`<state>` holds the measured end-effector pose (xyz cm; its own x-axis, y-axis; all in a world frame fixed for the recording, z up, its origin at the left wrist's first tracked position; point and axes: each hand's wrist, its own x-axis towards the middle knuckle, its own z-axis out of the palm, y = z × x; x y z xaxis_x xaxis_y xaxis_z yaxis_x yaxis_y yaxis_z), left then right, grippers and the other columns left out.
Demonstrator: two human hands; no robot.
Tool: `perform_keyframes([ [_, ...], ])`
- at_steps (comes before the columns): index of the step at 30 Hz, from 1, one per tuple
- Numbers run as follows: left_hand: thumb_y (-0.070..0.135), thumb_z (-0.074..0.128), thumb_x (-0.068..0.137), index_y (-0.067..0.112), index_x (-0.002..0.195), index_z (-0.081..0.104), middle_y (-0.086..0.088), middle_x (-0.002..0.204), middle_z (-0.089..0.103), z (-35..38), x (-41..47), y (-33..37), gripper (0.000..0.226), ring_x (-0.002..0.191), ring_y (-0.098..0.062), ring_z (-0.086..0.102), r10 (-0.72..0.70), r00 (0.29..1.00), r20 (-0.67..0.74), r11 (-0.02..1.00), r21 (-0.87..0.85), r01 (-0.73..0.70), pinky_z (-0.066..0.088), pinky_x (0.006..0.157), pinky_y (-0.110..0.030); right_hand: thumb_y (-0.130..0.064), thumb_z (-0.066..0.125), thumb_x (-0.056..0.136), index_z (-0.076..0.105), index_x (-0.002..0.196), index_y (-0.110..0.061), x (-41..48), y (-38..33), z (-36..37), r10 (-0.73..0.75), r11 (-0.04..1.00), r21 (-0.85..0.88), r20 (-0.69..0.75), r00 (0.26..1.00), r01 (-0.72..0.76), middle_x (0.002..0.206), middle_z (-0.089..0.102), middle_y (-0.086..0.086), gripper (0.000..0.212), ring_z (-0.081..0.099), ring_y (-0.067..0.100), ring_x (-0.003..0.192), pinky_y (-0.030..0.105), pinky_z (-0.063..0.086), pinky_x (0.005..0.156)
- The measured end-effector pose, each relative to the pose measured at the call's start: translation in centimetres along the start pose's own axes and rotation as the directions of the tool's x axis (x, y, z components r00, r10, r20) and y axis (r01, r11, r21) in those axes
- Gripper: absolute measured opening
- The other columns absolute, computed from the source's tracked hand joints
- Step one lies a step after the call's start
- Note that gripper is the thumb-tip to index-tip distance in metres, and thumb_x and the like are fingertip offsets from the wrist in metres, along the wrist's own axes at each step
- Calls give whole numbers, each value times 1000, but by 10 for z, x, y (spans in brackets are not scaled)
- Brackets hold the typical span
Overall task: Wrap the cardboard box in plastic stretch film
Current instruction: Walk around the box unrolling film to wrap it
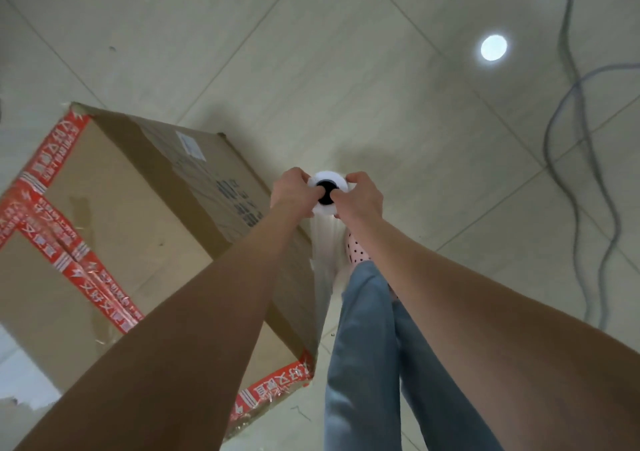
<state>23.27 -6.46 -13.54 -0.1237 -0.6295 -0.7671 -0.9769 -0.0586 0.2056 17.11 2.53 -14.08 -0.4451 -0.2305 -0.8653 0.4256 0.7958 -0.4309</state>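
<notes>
Cardboard box (138, 229) with red tape (52, 153) sits on the tiled floor (346, 52). Just off its right side is the stretch film roll (328, 178), held upright. Left hand (291, 191) and right hand (360, 196) both grip its top end, fingers curled round the rim. Grey cables (581, 139) trail well right of the box.

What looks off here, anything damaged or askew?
The cardboard box is rough: its red tape lies wrinkled and ragged across the top, and the far corner looks frayed. Loose cables trail over the floor, right.
</notes>
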Motion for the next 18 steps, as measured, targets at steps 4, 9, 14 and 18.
perform_keyframes([
  [4,26,59,86,14,127,53,-8,124,60,-7,8,0,44,110,-25,58,42,993,112,986,154,-59,42,80,-25,-15,59,83,49,122,-20,1,-6,9,37,999,-26,-8,999,-37,107,58,3,40,66,25,87,37,56,80],
  [9,7,51,82,11,95,68,-10,96,68,-22,15,5,21,86,-25,63,132,984,117,965,210,-154,45,65,-27,-20,59,84,52,120,-22,3,-22,19,-40,977,-209,-14,999,36,94,55,-2,37,59,21,82,30,44,69],
  [14,15,54,84,6,87,66,-12,82,66,-34,23,-3,14,75,-28,64,-13,1000,-2,999,48,13,49,62,-28,-27,58,85,53,120,-27,14,-45,26,-125,929,-352,5,992,119,111,61,0,36,56,20,87,26,35,70],
  [18,28,57,86,7,92,66,-8,76,69,-42,27,-11,23,64,-23,69,-159,987,-26,981,-113,155,57,63,-30,-33,64,81,45,126,-21,17,-54,39,-39,956,-289,25,999,44,110,58,1,50,63,25,94,30,46,74],
])
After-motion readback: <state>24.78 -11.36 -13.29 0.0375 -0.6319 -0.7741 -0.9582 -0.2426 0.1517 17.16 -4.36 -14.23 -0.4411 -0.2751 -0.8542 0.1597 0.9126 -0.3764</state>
